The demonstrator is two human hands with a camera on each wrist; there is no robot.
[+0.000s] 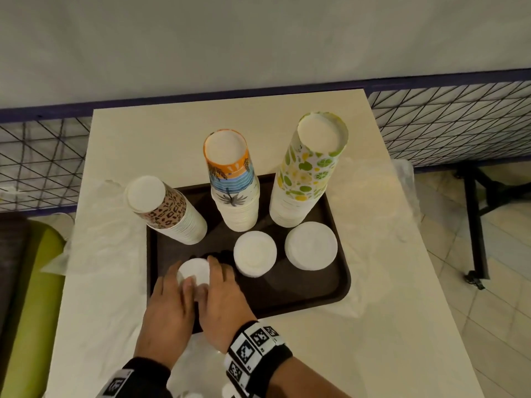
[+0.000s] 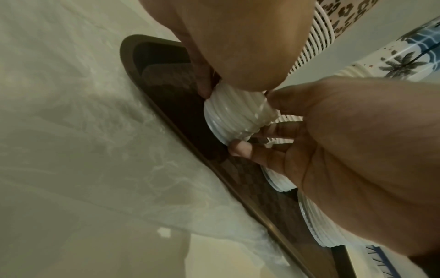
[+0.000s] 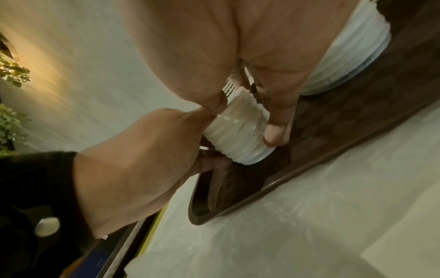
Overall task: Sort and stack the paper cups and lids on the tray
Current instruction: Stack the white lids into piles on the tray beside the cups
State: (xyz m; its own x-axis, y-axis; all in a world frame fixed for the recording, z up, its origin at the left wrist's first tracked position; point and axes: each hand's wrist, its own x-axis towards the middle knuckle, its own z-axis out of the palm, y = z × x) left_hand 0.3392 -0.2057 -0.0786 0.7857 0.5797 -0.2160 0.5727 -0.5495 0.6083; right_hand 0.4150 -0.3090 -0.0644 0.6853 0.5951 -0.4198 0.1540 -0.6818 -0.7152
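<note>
Lids and cups sit sorted on a dark tray [image 1: 339, 285] in the middle of the head view, on a pale worktop [image 1: 402, 326]. Leftmost on the tray, the leopard cups [image 1: 169, 211] form an upside-down stack that leans toward the upper left of the frame. Below it, at the tray's lower left, both hands close around a small lid stack [image 1: 194, 272]. The left hand [image 1: 168, 308] curls its fingers against the stack's left side, and the left wrist view shows a fingertip pressed to the ribbed edges [image 2: 234, 112]. The right hand [image 1: 224, 297] grips the right side, its thumb and fingers wrapped round the same lids, as the right wrist view shows [image 3: 238, 131]. In that view the stack's lower edge looks tipped just above the tray floor; whether it touches cannot be told. Right of the hands stands a middle lid stack [image 1: 255, 252], and further right a wider lid stack [image 1: 311, 245], each apart from its neighbour. Behind them, in the upper centre, rise the palm cups [image 1: 232, 179], and at upper right the taller citrus cups [image 1: 309, 170], both upside down. Clear plastic [image 1: 97, 254] lies crumpled on the worktop round the tray. Black bands with square markers [image 1: 253, 349] circle both wrists.
</note>
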